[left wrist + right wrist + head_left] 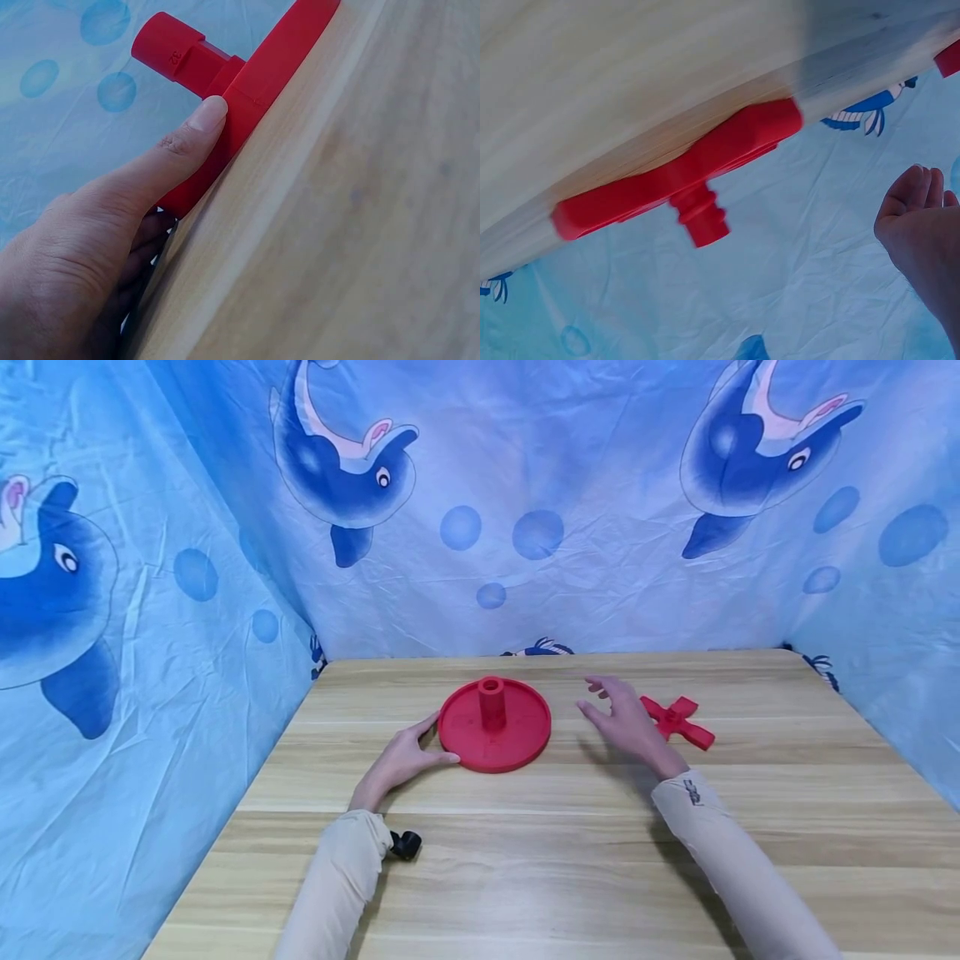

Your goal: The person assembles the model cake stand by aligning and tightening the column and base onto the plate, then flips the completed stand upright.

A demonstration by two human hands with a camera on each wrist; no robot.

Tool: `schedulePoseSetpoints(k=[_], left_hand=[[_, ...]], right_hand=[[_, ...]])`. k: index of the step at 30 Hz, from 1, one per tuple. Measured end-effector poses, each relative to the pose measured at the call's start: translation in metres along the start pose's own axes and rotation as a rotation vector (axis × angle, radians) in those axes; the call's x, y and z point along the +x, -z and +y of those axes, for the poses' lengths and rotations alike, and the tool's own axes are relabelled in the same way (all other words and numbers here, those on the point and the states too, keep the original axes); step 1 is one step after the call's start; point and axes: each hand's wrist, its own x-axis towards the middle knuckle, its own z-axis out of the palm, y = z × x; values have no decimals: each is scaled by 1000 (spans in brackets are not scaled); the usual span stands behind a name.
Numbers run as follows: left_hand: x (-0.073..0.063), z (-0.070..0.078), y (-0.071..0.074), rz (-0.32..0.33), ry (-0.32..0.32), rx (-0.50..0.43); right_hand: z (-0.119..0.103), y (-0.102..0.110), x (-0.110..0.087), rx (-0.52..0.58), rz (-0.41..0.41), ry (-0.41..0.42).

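A red round tray-like disc (517,739) with a raised rim lies flat on the table, and a hollow upright post (492,703) rises from its middle. My left hand (405,756) holds the disc's left edge, thumb at the front and fingers farther back. In the left wrist view the thumb (191,139) presses on the rim. My right hand (622,718) hovers right of the disc with loosely bent fingers and nothing in them. Just beyond it lies a red cross-shaped piece (675,720); the right wrist view shows its short ridged peg (701,217) pointing up from the table.
The wood-grain table (525,877) reaches back to a blue cloth backdrop (600,593) printed with dolphins, which also hangs along the left and right sides. A small black object (406,845) sits at the left sleeve's cuff.
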Motion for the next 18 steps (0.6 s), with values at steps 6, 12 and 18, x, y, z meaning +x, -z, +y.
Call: schedulePoseSetpoints(k=[6,12,18], left_hand=[[0,-1,0,-6,3,8],[0,-1,1,0,2,12],[0,0,1,2,2,11]], right_hand=[[9,11,-8,-38,31,3],[18,26,-18,-39,41,-11],[29,40,-27,-70,66,-23]])
